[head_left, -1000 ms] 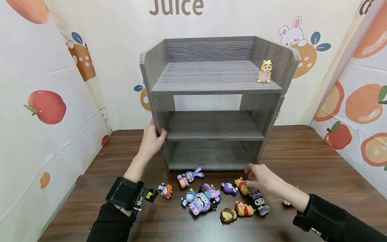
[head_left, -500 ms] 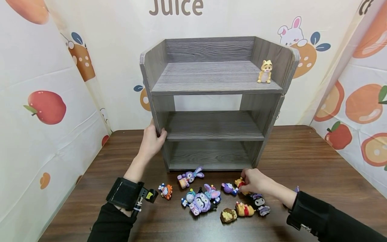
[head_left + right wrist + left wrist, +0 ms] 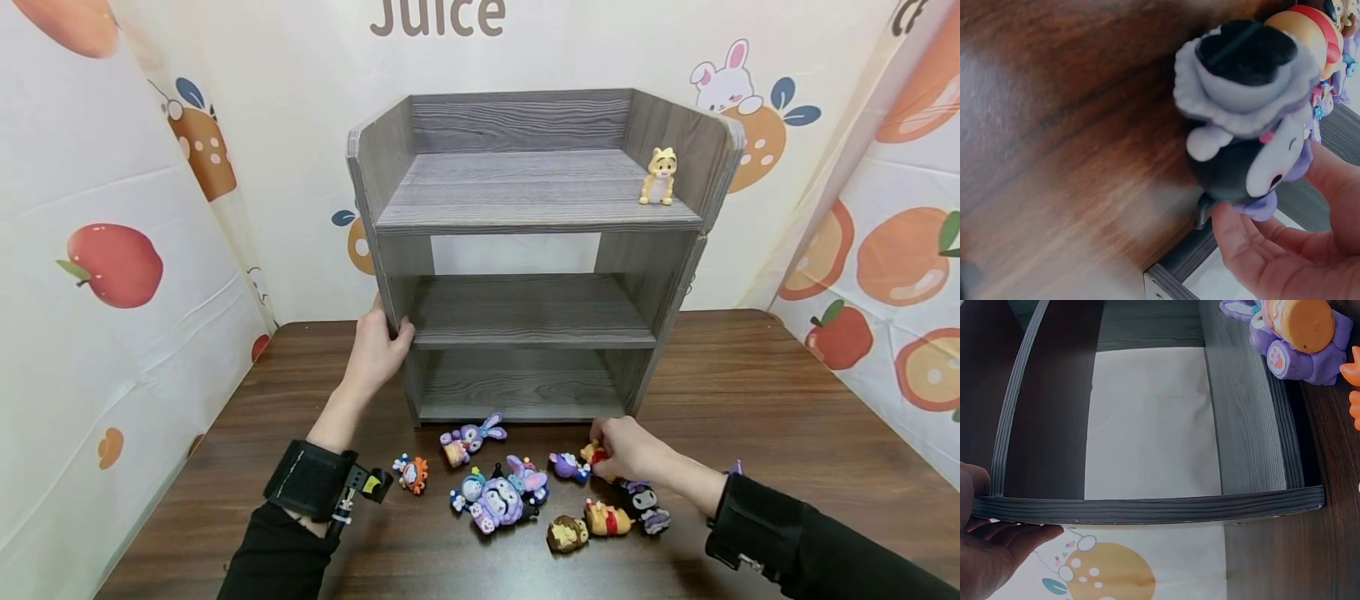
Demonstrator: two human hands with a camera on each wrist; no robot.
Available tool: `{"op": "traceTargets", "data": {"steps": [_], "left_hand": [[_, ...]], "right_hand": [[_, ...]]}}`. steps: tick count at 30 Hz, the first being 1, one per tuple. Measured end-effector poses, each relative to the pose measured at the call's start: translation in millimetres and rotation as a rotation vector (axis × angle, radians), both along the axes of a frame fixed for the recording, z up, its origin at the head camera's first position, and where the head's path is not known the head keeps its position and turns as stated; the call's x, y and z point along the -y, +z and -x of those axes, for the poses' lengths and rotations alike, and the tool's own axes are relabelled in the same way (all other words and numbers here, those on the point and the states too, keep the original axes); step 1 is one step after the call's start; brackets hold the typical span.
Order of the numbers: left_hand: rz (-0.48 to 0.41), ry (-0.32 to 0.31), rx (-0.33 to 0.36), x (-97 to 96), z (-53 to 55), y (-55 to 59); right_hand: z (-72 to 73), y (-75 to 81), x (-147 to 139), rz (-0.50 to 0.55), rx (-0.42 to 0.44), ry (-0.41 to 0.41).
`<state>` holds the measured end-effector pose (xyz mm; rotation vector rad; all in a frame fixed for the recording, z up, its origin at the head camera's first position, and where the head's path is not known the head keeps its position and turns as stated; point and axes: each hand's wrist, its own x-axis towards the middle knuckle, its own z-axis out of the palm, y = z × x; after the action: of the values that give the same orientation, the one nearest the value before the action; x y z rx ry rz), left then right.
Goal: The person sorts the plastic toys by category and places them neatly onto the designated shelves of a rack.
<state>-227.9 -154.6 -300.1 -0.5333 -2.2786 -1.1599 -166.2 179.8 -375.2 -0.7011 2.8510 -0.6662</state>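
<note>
My left hand (image 3: 378,350) grips the left side panel of a grey wood-grain shelf unit (image 3: 536,312); in the left wrist view the fingers (image 3: 1019,540) lie behind that panel. At the unit's front right foot, my right hand (image 3: 633,450) has thumb and fingers around a yellow bear figurine in red (image 3: 591,452), which is partly covered by the hand. A black, white and purple figurine (image 3: 647,504) lies just below this hand and hides the fingertips in the right wrist view. Beside the bear lies a small purple figurine (image 3: 568,467).
A yellow chipmunk-like figurine (image 3: 659,177) stands on the top shelf at right. Before the unit lie a purple rabbit figurine (image 3: 471,437), an orange figurine (image 3: 412,474), a purple cluster (image 3: 498,500), another yellow-and-red figurine (image 3: 607,518) and a brown one (image 3: 566,534).
My right hand has moved slightly left and down, closing its fingers around the yellow bear figurine. My left hand and the shelf unit have stayed put.
</note>
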Motion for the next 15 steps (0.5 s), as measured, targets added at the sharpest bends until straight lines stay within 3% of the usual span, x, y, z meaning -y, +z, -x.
{"op": "traceTargets", "data": {"steps": [9,15], "left_hand": [[0.001,0.003,0.001,-0.6,1.0,-0.3],[0.003,0.006,-0.006,-0.1,0.7,0.0]], "right_hand": [[2.7,7.9,-4.4,-0.141,-0.059,-0.021],[4.1,16.9,-3.8,-0.274,-0.023,-0.04]]}}
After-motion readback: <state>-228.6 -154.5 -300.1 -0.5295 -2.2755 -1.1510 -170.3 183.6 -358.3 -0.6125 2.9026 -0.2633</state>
